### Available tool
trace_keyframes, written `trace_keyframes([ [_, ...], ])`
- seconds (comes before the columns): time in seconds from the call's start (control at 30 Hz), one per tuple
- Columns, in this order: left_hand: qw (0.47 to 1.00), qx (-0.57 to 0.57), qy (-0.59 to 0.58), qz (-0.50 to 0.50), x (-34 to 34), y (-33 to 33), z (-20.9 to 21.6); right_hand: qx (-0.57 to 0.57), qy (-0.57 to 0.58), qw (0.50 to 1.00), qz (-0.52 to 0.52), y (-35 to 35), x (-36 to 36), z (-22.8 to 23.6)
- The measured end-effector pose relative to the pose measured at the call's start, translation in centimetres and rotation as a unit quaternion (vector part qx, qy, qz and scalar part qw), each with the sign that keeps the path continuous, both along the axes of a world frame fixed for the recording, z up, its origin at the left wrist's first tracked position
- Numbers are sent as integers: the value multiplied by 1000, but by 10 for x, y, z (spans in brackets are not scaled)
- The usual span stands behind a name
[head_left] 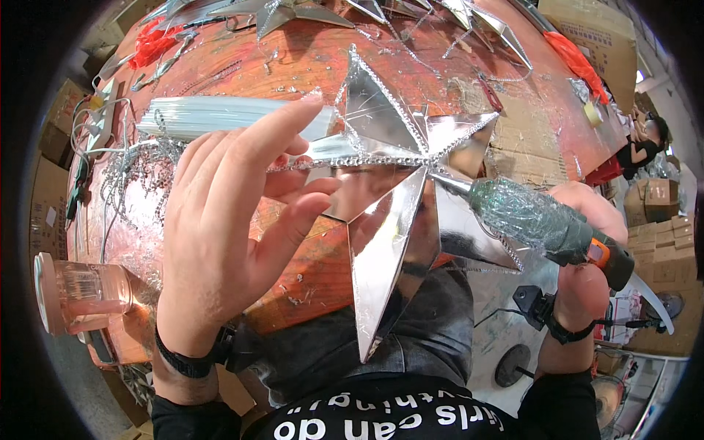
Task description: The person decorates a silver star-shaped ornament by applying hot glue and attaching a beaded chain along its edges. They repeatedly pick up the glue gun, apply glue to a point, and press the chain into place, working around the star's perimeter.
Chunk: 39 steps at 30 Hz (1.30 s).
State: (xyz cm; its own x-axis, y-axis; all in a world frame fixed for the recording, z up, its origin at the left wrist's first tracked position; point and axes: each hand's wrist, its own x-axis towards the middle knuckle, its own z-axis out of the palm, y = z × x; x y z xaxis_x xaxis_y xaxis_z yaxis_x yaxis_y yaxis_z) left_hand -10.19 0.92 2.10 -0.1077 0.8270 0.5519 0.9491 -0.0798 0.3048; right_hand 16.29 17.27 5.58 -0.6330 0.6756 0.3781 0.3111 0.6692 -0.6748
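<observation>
A mirror-like silver five-pointed star (385, 235) with raised ridges lies in front of me, its lower point over my lap. Beaded silver trim (378, 161) runs along several ridges and edges, meeting near the centre. My left hand (227, 191) is over the star's left point, with curled fingers on the trim there; index finger and thumb stand apart. The tip of that point is hidden by the hand. My right hand (590, 220) grips a dark green glue gun (528, 216) wrapped in clear film. Its nozzle points at the star's centre, close to the trim.
Behind my left hand lies a bundle of clear glue sticks (213, 114). Loose bead strands (139, 176) are heaped at left, above a clear jar (84, 297). More silver stars (286, 18) lie at the far edge. Flat cardboard (524, 132) is at right; another person (642, 150) is beyond.
</observation>
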Motion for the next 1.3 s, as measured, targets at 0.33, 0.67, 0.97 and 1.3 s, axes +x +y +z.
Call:
trace_keyframes([
  [0.33,1000,3,-8,0,1,1,-2,64,-16,985,162,4,4,1],
  [0.67,996,-21,-82,-18,1,0,-4,131,-23,971,199,4,7,7],
  [0.97,993,-21,-111,-36,1,1,-8,96,-1,972,216,0,4,6],
  [1.3,999,-15,-43,-21,1,2,-3,127,-16,962,241,-6,1,4],
])
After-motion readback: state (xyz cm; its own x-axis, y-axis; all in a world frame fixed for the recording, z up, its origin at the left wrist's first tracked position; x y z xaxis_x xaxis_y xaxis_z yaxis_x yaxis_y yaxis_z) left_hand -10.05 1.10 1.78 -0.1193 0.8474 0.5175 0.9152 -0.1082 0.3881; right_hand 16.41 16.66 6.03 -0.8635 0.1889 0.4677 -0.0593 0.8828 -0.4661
